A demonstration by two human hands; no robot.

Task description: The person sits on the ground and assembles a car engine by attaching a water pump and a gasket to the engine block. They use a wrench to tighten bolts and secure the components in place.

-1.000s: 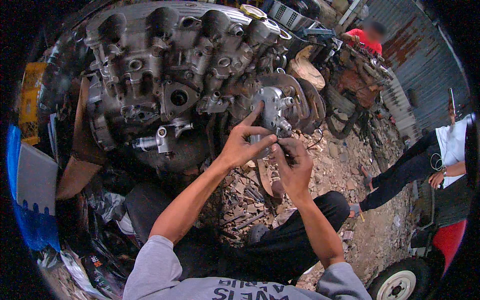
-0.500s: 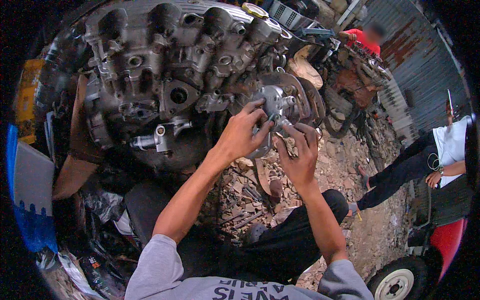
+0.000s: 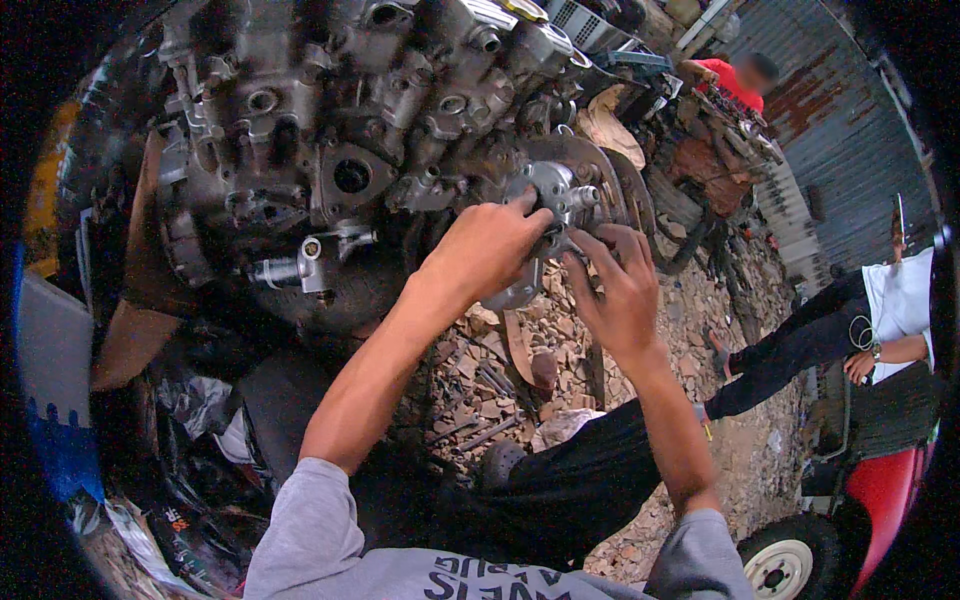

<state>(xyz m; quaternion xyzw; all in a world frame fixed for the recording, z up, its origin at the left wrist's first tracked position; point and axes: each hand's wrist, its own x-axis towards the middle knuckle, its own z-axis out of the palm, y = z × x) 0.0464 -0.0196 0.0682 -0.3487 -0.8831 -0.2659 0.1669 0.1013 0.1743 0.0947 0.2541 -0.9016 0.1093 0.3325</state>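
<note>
A silver cast-metal housing (image 3: 556,186) with short pipe stubs is at the right end of a greasy engine (image 3: 300,130). My left hand (image 3: 487,248) has its fingers bent and closed on the near-left side of this housing. From the right, my right hand (image 3: 622,295) brings bent thumb and fingertips together at the housing's lower edge, by a pipe stub. Whatever small piece may be between those fingertips is hidden. To the left, another silver fitting (image 3: 313,268) with a round port sticks out from the engine's lower side.
Broken stones and rubble (image 3: 490,390) cover the ground below the housing. A cardboard piece (image 3: 140,340) stands at the left. Behind the engine's right end are greasy scrap parts (image 3: 700,165). One person in red (image 3: 735,85) is at the back; another in white (image 3: 895,300) is at the right, above a wheel (image 3: 785,568).
The engine has shifted upward in the view. My left hand has turned, with its fingers curled further over the housing. My right hand has moved slightly right, its fingertips still at the housing.
</note>
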